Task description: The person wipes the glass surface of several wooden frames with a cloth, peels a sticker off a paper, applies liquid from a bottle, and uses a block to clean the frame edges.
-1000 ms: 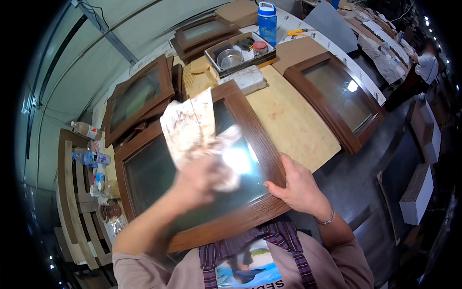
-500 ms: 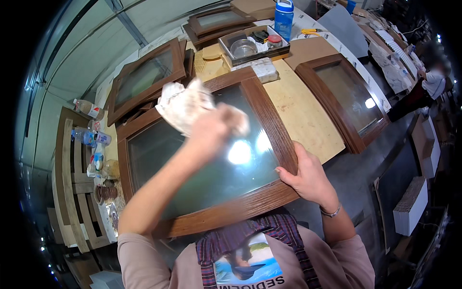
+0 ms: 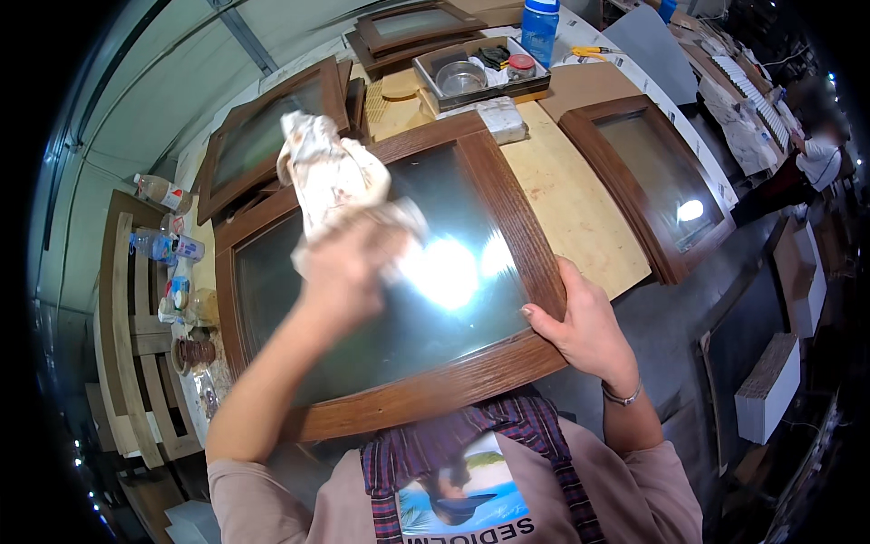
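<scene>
A brown wooden door panel with a glass pane point(image 3: 362, 354) lies tilted in front of me, its near edge against my apron. My left hand point(image 3: 349, 258), slightly blurred, is closed on a white, stained cloth point(image 3: 331, 172) and presses it to the glass left of a bright light reflection. Part of the cloth hangs over the panel's far rail. My right hand point(image 3: 589, 322) grips the panel's near right corner, thumb on top of the frame and fingers round the outer edge.
More glazed wooden panels lie at the far left point(image 3: 210, 186), the far back point(image 3: 367, 36) and the right point(image 3: 580, 118). A tray point(image 3: 489, 107) holds a glass dish and a jar; a blue bottle point(image 3: 538, 36) stands behind. Plastic bottles line the left edge. Another person point(image 3: 816, 163) stands far right.
My left hand has moved the cloth left and nearer to me across the glass. My right hand keeps its grip on the corner.
</scene>
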{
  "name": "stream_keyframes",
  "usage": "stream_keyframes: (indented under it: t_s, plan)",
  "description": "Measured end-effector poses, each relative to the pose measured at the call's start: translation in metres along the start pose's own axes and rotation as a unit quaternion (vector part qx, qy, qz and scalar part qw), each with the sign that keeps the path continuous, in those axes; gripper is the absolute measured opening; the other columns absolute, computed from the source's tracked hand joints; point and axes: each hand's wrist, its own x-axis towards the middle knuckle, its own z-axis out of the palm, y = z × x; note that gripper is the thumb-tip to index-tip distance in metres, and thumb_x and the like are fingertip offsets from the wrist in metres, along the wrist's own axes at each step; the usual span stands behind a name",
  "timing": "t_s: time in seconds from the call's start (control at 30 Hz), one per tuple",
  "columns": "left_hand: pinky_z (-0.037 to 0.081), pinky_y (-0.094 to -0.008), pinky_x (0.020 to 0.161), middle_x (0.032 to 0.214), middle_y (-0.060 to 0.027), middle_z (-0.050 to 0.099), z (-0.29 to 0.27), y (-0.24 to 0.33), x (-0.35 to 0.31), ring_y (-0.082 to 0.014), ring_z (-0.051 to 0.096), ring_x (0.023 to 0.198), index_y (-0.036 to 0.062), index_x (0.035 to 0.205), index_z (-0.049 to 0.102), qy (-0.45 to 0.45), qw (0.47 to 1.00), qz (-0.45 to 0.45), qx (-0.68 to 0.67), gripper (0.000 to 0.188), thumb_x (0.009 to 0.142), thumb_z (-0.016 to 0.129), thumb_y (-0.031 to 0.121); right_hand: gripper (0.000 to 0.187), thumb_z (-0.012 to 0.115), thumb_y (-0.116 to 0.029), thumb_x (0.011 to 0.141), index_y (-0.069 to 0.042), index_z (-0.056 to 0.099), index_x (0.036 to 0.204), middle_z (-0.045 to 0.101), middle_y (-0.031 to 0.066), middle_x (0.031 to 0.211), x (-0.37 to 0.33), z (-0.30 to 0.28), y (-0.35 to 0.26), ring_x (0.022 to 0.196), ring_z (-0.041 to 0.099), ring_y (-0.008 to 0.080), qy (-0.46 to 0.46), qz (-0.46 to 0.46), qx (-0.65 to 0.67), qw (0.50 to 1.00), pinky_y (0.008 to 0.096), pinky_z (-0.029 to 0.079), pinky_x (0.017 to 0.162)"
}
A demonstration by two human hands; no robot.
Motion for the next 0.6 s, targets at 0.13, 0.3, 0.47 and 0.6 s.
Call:
stream_keyframes:
  t_s: [0.13,0.3,0.47,0.6]
  plan:
    - [0.057,-0.04,0.069,0.096,-0.0132,0.063,0.01,0.012,-0.011,-0.03,0.066,0.085,0.0045,0.102,0.074,-0.052,0.994,0.028,-0.087,0.039,0.067,0.064,-0.009,0.058,0.073,-0.019,0.087,0.01,0.049,0.131,0.067,0.028,0.109,0.002,0.0,-0.006,0.102,0.067,0.0416,-0.016,0.011,-0.008,1.0,0.0426,0.052,0.089]
    - [0.056,-0.0444,0.084,0.107,-0.0098,0.065,0.018,-0.007,-0.004,-0.0308,0.067,0.098,0.0127,0.114,0.072,-0.046,0.998,0.022,-0.048,0.047,0.069,0.069,-0.001,0.058,0.073,-0.019,0.087,0.01,0.049,0.131,0.067,0.0281,0.108,-0.001,0.001,-0.001,0.102,0.067,0.0415,0.01,-0.016,0.002,1.0,0.0425,0.052,0.088]
    - [0.052,-0.0424,0.09,0.105,-0.0165,0.068,-0.031,-0.093,0.018,-0.0349,0.067,0.1,0.0081,0.107,0.077,0.021,0.959,-0.278,-0.04,0.031,0.081,0.061,0.0,0.059,0.074,-0.019,0.087,0.01,0.048,0.131,0.066,0.0292,0.107,0.001,0.006,0.0,0.1,0.066,0.0419,0.004,-0.028,0.004,1.0,0.043,0.052,0.086]
    - [0.052,-0.0433,0.09,0.111,-0.0146,0.065,0.001,-0.039,0.082,-0.0365,0.065,0.103,0.0113,0.115,0.075,0.105,0.986,-0.088,-0.098,0.037,0.083,0.059,-0.001,0.059,0.074,-0.02,0.086,0.01,0.048,0.13,0.066,0.0297,0.106,0.002,0.002,-0.004,0.1,0.066,0.0429,0.003,-0.008,-0.002,1.0,0.0433,0.052,0.086]
